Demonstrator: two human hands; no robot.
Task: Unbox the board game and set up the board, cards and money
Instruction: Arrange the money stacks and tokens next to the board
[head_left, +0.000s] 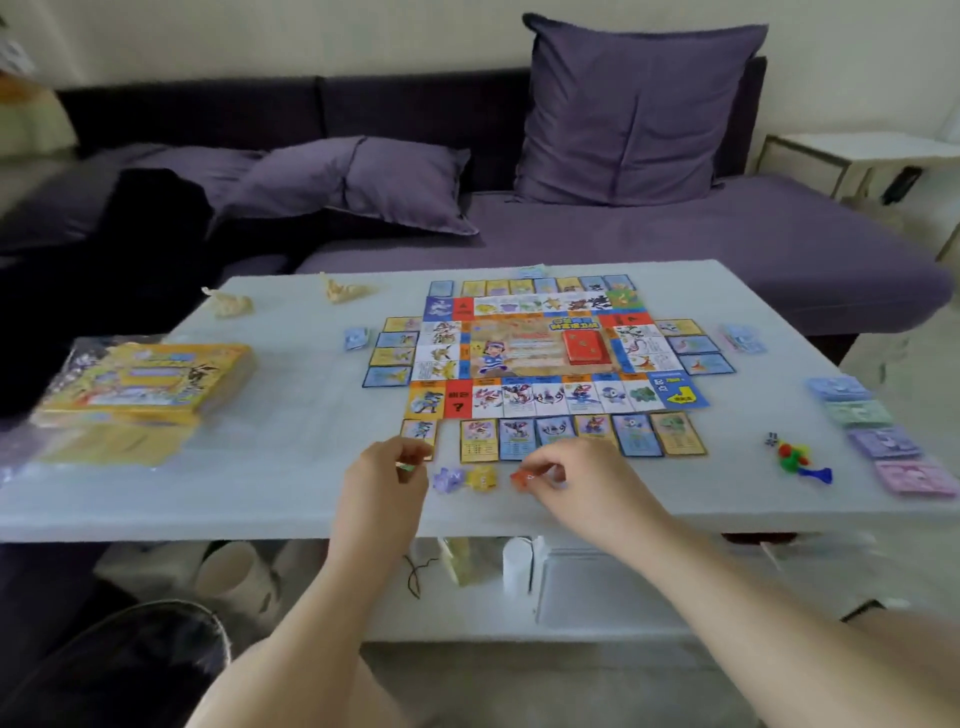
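The bench is pale grey-blue. The board at centre has a tan middle and white picture squares with red, blue and orange corners; a red deck sits on it. Cards ringing it are bordered yellow or blue. At left, the box is yellow. At right, the money runs blue, green, purple, pink, beside red, green, yellow and blue pawns. Low centre: green token, lilac token, yellow token, orange token. The sofa is purple.

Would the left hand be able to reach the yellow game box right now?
Probably yes: only bare table lies between the left hand and the yellow game box, though it pinches a small green piece.
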